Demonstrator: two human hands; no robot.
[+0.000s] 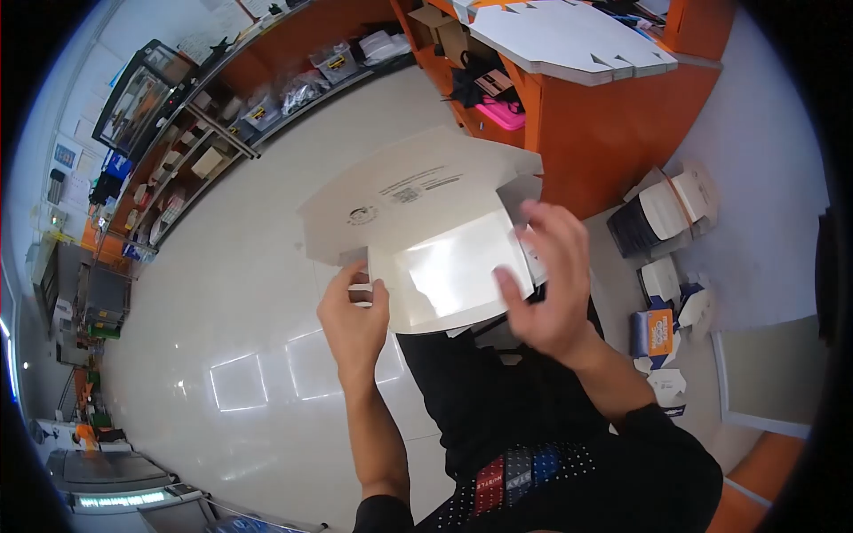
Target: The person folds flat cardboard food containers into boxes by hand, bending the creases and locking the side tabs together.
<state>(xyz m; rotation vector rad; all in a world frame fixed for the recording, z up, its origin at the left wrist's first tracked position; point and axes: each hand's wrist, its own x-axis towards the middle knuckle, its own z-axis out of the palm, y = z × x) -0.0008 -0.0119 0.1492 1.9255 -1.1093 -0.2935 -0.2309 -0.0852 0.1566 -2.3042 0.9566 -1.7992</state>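
A white cardboard box [453, 271] with its lid raised is in front of me above my lap. Its printed lid [400, 195] leans away, with a logo and small text on it. At the box's left side, my left hand [355, 315] has thumb and fingers closed on the side wall. My right hand [560, 284] is at the right side, slightly blurred, with thumb and fingers apart around the right flap. Whether it touches that wall, I cannot tell.
A stack of flat white cardboard blanks [573, 40] lies on an orange counter [622, 120]. Right of me on the floor are stacked boxes [662, 213] and a blue and orange box [653, 333]. Shelves with plastic bins [333, 62] line the far wall.
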